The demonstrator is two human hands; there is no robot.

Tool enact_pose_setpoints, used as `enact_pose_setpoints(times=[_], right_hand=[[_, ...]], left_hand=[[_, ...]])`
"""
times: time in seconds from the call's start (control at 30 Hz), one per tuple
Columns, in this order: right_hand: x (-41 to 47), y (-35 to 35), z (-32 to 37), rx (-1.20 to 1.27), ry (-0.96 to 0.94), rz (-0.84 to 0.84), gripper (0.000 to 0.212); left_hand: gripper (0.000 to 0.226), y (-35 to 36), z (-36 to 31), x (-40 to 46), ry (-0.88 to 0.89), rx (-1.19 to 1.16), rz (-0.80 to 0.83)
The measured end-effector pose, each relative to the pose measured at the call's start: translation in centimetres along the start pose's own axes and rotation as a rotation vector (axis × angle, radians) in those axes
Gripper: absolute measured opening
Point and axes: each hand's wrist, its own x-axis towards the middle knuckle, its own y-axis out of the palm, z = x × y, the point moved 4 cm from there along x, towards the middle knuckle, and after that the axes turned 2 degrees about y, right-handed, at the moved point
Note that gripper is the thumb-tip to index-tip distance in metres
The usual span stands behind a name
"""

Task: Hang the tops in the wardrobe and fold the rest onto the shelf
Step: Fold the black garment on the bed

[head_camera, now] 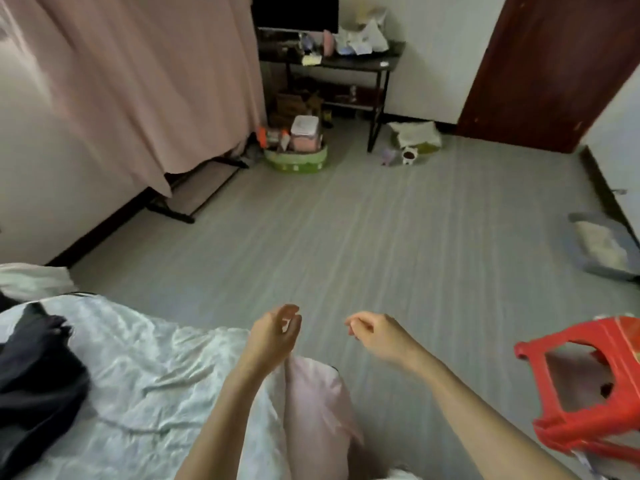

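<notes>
The grey striped floor [398,237] fills most of the view, with a pink curtain [138,81] hanging along the wall on the left above a black metal frame. The bed [145,368] takes up the lower left, covered in a crumpled pale sheet, and a dark garment [31,382] lies bunched on it at the far left edge, well apart from both hands. A dark red door [554,64] stands at the upper right. Against the far wall a black table has a cluttered tabletop [346,60] and boxes beneath it. A red plastic stool [585,382] lies tipped on its side at the lower right. A green basket [298,161] packed with small things sits on the floor beside the curtain's end. The left hand [273,337] is raised over the foot of the bed, its fingers loosely curled and holding nothing. The right hand [377,336] hangs over the floor near it, fingers curled inward, also with nothing in them.
</notes>
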Motion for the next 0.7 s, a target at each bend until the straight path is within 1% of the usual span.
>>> enact_pose_setpoints(times=[0.17, 0.27, 0.3, 0.33, 0.37, 0.43, 0.47, 0.57, 0.63, 0.67, 0.7], right_hand=[[10.8, -0.6, 3.2, -0.06, -0.096, 0.125, 0.025], [18.7, -1.5, 5.5, -0.1, -0.175, 0.202, 0.024], [21.4, -1.6, 5.9, -0.111, -0.203, 0.243, 0.023], [26.2, -2.5, 7.0, -0.173, -0.245, 0.3, 0.023], [26.6, -2.6, 7.1, -0.176, -0.252, 0.305, 0.023], [32.6, -4.5, 8.9, -0.22, -0.276, 0.335, 0.021], [34.4, -5.3, 9.7, -0.233, -0.293, 0.339, 0.02], [40.7, -7.1, 13.7, -0.236, -0.319, 0.302, 0.02], [43.8, -5.4, 17.7, -0.303, -0.38, 0.356, 0.022], [44.1, -4.7, 18.7, -0.313, -0.395, 0.377, 0.022], [45.0, -2.1, 21.0, -0.343, -0.451, 0.45, 0.023]], left_hand=[[0.028, -1.9, 2.9, 7.0, -0.117, -0.053, -0.102], [0.027, -2.7, 4.3, 12.8, -0.192, -0.104, -0.173], [0.027, -2.9, 4.8, 14.8, -0.226, -0.114, -0.213], [0.026, -2.9, 5.3, 18.7, -0.282, -0.151, -0.278], [0.026, -3.0, 5.3, 19.1, -0.3, -0.164, -0.274], [0.026, -3.3, 4.9, 24.6, -0.361, -0.204, -0.347], [0.027, -3.5, 4.3, 26.5, -0.379, -0.217, -0.353], [0.026, -5.3, 2.1, 31.5, -0.392, -0.283, -0.422], [0.026, -7.5, 2.5, 32.7, -0.45, -0.33, -0.52], [0.026, -8.1, 2.6, 32.6, -0.457, -0.336, -0.542], [0.026, -9.7, 4.0, 31.7, -0.517, -0.35, -0.61]])
